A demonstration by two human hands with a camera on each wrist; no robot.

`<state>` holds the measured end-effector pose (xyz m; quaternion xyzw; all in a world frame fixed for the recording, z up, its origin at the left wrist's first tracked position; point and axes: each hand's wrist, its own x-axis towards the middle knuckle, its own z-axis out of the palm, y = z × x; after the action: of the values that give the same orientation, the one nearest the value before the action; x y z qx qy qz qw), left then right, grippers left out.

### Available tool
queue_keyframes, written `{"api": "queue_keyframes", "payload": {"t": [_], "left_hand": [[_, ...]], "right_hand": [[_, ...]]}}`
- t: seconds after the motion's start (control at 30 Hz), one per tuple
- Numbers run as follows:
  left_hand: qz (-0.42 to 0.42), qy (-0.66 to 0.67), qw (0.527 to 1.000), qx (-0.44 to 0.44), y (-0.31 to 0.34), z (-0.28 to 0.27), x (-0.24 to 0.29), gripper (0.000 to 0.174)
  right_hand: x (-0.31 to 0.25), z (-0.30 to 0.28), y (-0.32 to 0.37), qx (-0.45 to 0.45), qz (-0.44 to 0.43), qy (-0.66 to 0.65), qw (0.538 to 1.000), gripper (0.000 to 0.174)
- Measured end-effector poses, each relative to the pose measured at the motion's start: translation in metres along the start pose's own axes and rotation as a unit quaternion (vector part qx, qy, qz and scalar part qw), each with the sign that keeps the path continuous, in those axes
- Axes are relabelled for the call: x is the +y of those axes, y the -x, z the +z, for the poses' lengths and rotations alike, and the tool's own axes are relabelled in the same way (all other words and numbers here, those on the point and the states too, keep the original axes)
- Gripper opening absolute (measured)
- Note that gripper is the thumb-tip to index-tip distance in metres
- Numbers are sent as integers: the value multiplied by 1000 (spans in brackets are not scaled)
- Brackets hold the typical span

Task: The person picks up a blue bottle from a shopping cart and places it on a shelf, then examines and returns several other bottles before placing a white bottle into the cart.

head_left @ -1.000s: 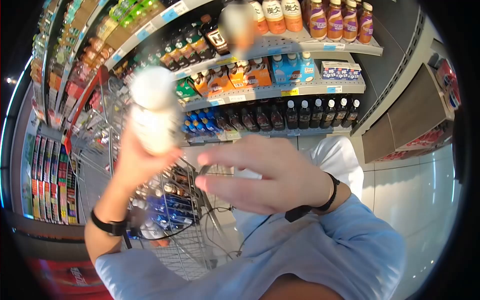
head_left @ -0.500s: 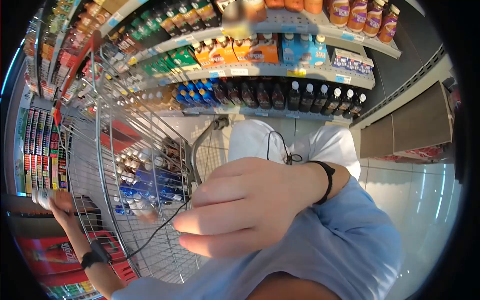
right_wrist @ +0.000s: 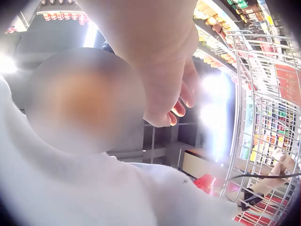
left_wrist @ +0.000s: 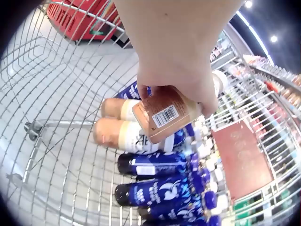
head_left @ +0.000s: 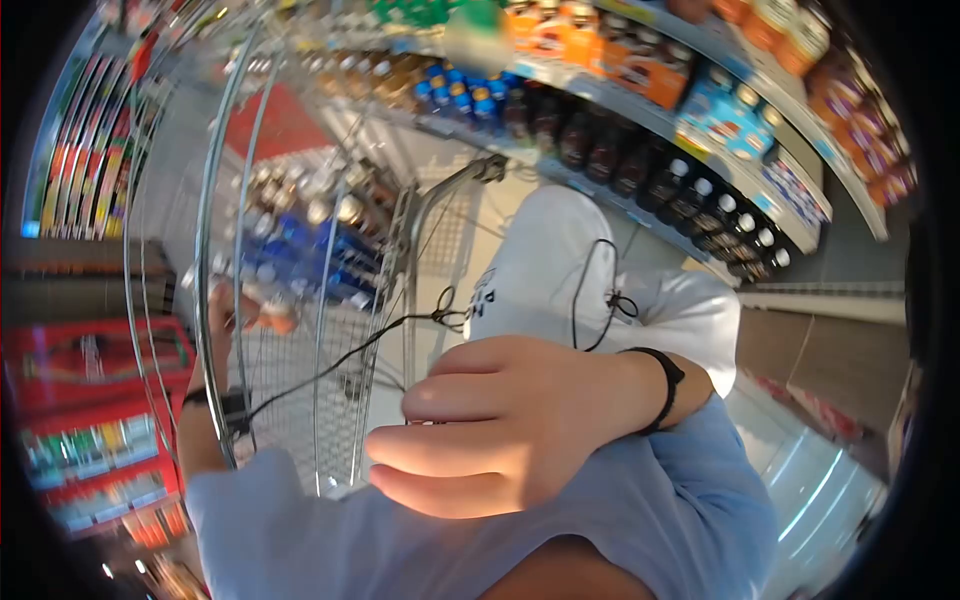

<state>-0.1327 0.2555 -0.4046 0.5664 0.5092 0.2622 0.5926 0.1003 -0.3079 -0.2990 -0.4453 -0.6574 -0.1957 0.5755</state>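
In the left wrist view my left hand [left_wrist: 176, 61] grips a bottle of brownish-orange drink [left_wrist: 162, 115], tilted with its base and barcode towards the camera. It is over the shopping cart [left_wrist: 61, 141], close above two similar orange-and-cream bottles [left_wrist: 110, 134] lying there. Beside these lie several dark bottles with blue labels [left_wrist: 160, 190]. The head view has the left hand [head_left: 228, 305] behind the cart's side wires. My right hand [head_left: 510, 420] hangs before my body, fingers loosely bent and holding nothing; the right wrist view shows its fingers [right_wrist: 181, 101] relaxed too.
Shelves of bottled drinks [head_left: 600, 150] run along the far side, close beyond my knees [head_left: 550, 250]. A thin black cord [head_left: 340, 365] stretches from the left wrist across the cart wires. Red display cases [head_left: 90, 370] stand to the left.
My left hand has carried the bottle from in front of me out to the far left, then back over the cart. The right hand has lowered slightly; the view has turned left.
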Motion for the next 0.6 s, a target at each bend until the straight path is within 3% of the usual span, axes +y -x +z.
{"api": "queue_keyframes", "payload": {"t": [0.27,0.53,0.6], "left_hand": [[-58,-144,988,18,41,23,-49,53],[-100,-271,957,-30,59,52,-69,52],[-109,-298,947,-47,62,59,-73,52]], "right_hand": [[5,1,-2,-58,35,-15,998,19],[15,3,0,-22,51,-6,998,19],[16,1,1,-50,52,-7,997,22]]}}
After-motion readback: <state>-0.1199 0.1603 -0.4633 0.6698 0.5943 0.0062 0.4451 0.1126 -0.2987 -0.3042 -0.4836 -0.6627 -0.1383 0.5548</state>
